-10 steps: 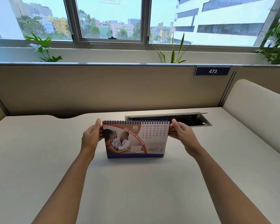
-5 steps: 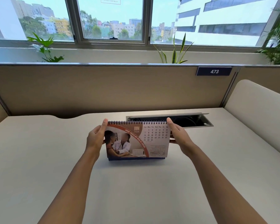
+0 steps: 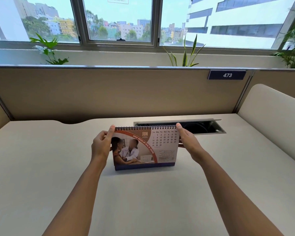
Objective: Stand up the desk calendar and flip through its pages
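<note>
The desk calendar [image 3: 144,148] stands up on the white desk [image 3: 41,167], just in front of the open cable tray [image 3: 180,127]. It shows the June page. The left hand [image 3: 100,146] pinches its left edge — thumb in front, up by the spiral rings. The right hand [image 3: 188,142] grips the right edge the same way. The hands are apart, one on each side.

Two bare forearms in shot, no sleeves showing anywhere. The left hand [image 3: 100,146] wears no ring, watch or glove, and the right hand [image 3: 188,143] is just as plain.
</note>
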